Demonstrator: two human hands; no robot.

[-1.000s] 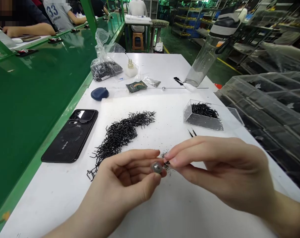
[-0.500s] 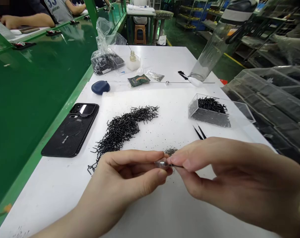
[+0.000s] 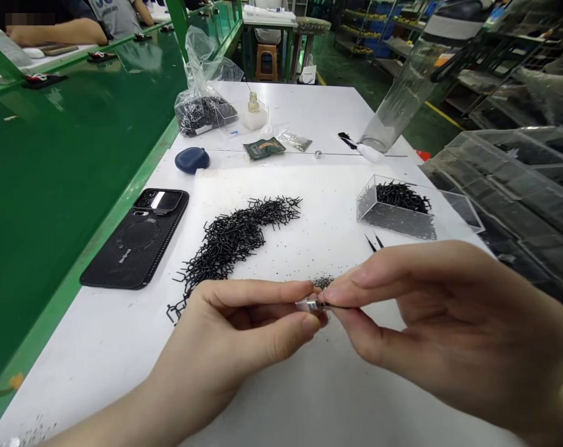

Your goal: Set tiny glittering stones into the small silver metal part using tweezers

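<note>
Between the thumb and fingers of my left hand [image 3: 244,341] is a small shiny metal cylinder [image 3: 309,303]. My right hand [image 3: 439,316] pinches a thin black piece [image 3: 334,305], its left end at the right end of the cylinder; I cannot tell whether it sits inside. Just behind the fingertips lies a small heap of tiny metal bits [image 3: 322,282], partly hidden. A long pile of short bent black pieces [image 3: 234,239] spreads behind my left hand. The tips of black tweezers [image 3: 373,242] show beyond my right hand, which covers the rest.
A clear box of black pieces [image 3: 397,208] stands at the right. A black phone [image 3: 135,239] and a blue case [image 3: 192,160] lie left. Farther back are a bag [image 3: 202,112], a small bottle [image 3: 253,112], a green packet [image 3: 264,148] and a tall clear bottle [image 3: 397,105].
The view has shifted slightly, so the table items appear a little to the right. The metal cylinder has turned slightly in my left fingers. Both hands keep their grip.
</note>
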